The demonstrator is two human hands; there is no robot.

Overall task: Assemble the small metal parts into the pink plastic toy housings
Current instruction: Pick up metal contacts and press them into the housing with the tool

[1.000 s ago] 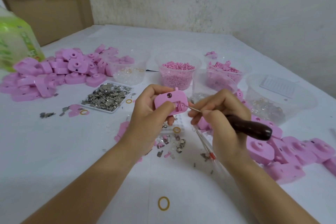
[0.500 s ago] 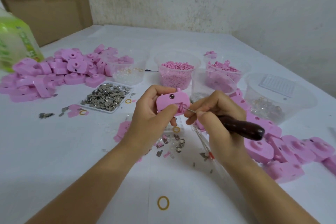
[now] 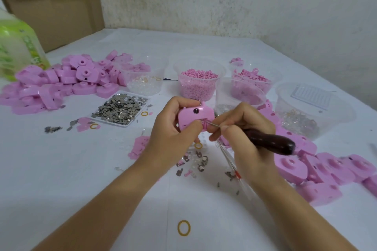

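Observation:
My left hand (image 3: pixel 173 128) grips a pink toy housing (image 3: pixel 193 115) above the table's middle, thumb across its lower front. My right hand (image 3: pixel 242 136) holds a tool with a dark wooden handle (image 3: pixel 269 141). Its thin metal tip (image 3: pixel 214 124) touches the ribbed slot on the housing's front. A white tray of small metal parts (image 3: pixel 120 109) lies left of the hands. Loose metal pieces (image 3: pixel 193 163) are scattered on the cloth below them.
Heaps of pink housings lie at the left (image 3: pixel 61 81) and right (image 3: pixel 326 171). Several clear tubs stand behind, one with pink pellets (image 3: pixel 199 85). A yellow rubber band (image 3: pixel 184 228) lies near me. A green-labelled bottle (image 3: pixel 18 51) stands far left.
Both hands have shifted slightly left with the housing, and the housing has turned a little in my left hand. The tool tip has stayed at the ribbed slot.

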